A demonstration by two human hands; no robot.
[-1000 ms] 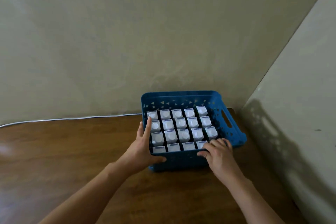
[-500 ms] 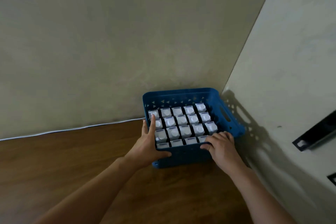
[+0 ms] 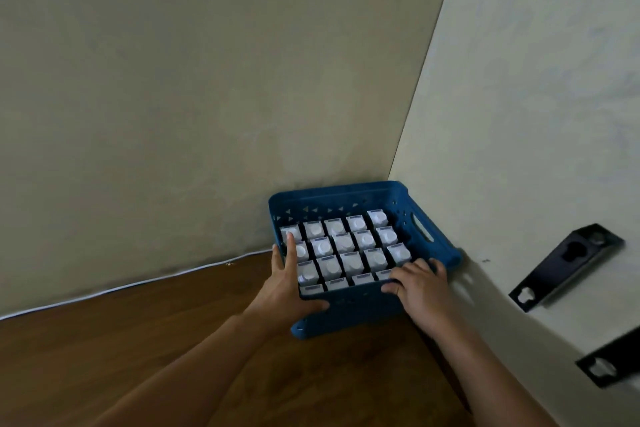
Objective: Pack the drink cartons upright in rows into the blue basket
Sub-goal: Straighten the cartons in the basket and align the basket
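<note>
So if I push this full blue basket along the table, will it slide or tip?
The basket probably slides rather than tips: it sits low and wide. Packed with cartons, it likely feels heavy. Its perforated plastic walls may flex slightly.

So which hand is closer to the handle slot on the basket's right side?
Right. The right hand grips the near rim just below the handle slot; the left hand holds the basket's opposite corner.

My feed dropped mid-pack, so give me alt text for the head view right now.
A blue basket on a wooden table, in a wall corner, holds white drink cartons upright in rows. The left hand grips its near-left corner; the right hand rests over its near-right rim.
</note>
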